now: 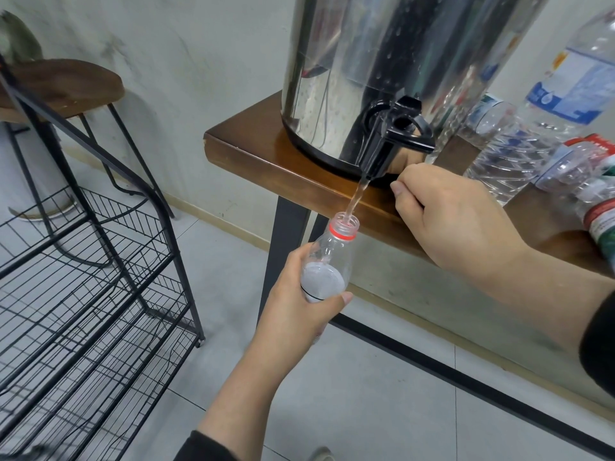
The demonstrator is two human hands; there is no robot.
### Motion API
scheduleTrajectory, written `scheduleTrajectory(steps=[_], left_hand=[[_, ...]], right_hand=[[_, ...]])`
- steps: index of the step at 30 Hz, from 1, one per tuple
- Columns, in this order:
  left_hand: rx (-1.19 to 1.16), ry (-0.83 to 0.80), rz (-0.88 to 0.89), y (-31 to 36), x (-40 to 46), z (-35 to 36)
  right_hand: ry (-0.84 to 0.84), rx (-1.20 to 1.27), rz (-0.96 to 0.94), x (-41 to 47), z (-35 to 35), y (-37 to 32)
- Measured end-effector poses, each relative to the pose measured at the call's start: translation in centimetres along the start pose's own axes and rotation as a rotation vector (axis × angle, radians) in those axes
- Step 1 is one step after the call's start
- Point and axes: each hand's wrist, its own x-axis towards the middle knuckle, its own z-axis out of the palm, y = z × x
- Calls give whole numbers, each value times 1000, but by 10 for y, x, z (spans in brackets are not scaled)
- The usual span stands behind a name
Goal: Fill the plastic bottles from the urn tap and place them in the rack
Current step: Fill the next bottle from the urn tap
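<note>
My left hand (293, 311) grips a clear plastic bottle (329, 257) with a red neck ring, held upright under the black tap (389, 141) of the steel urn (382, 61). A thin stream of water (356, 197) runs from the spout into the bottle's open mouth. Water fills the bottle's lower part. My right hand (452, 214) lies on the table edge just below the tap lever, fingers curled, thumb against the forefinger, with nothing visible in it. The black wire rack (100, 267) stands at the left with bare shelves.
The urn sits on a brown wooden table (266, 161) with dark metal legs. Several clear plastic bottles (519, 154) stand and lie on the table to the right of the urn. A wooden stool (66, 84) stands behind the rack by the wall.
</note>
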Motion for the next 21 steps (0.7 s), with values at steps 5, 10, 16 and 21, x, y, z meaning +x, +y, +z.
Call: scheduleTrajectory(steps=[5, 10, 16, 21], left_hand=[[1, 2, -4, 0, 0, -1], [15, 1, 3, 0, 0, -1], [1, -2, 3, 1, -1, -1], [-1, 5, 9, 0, -1, 0]], right_hand=[[-7, 3, -1, 0, -1, 0], [-9, 0, -3, 1, -1, -1], [4, -6, -7, 0, 0, 0], [29, -9, -26, 0, 1, 1]])
